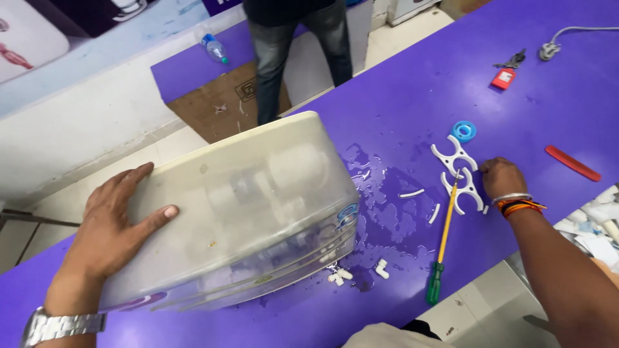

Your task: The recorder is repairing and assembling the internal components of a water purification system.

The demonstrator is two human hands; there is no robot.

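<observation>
My left hand (119, 222) lies flat, fingers spread, on the side of a large translucent white plastic housing (258, 200) that rests tilted on the purple counter (412, 84). Filter parts show dimly inside it. My right hand (501, 177) reaches to the right, fingers curled on a white plastic double clip (465, 193). A second white clip (453, 154) lies just beyond. A screwdriver with a yellow shaft and green handle (442, 248) lies beside the clips.
Water is pooled on the counter by the housing, with small white fittings (382, 269) and tube bits in it. A blue tape roll (463, 131), red comb (572, 163), keys with a red tag (505, 76) and a cable lie farther off. Another person's legs (296, 51) stand beyond the counter.
</observation>
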